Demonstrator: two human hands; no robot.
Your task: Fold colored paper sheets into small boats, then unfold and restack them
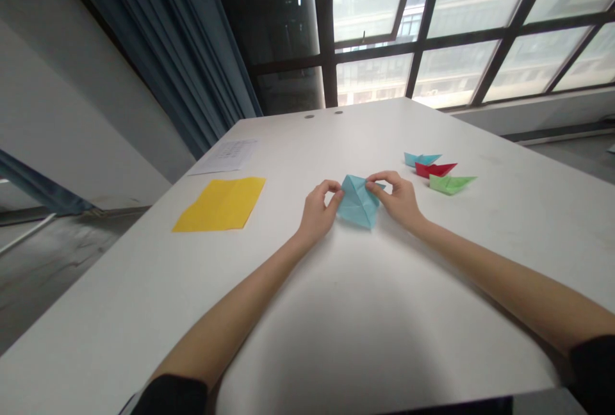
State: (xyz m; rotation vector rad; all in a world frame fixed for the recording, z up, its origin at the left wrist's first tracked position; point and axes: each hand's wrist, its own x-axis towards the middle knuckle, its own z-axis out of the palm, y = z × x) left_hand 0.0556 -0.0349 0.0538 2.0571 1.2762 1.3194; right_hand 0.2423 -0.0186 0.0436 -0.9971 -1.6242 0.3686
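Observation:
A partly folded sheet of light blue paper is held between my two hands, just above or on the white table. My left hand pinches its left edge between thumb and fingers. At the upper right edge, my right hand grips the same paper with thumb and forefinger. Crease lines run across the paper, and one corner points down towards me. Whether its underside touches the table I cannot tell.
Right of my hands stand three folded paper boats: blue, red and green. To the left lie yellow paper and a printed white sheet on the white table. A blue curtain hangs beyond the table's left side.

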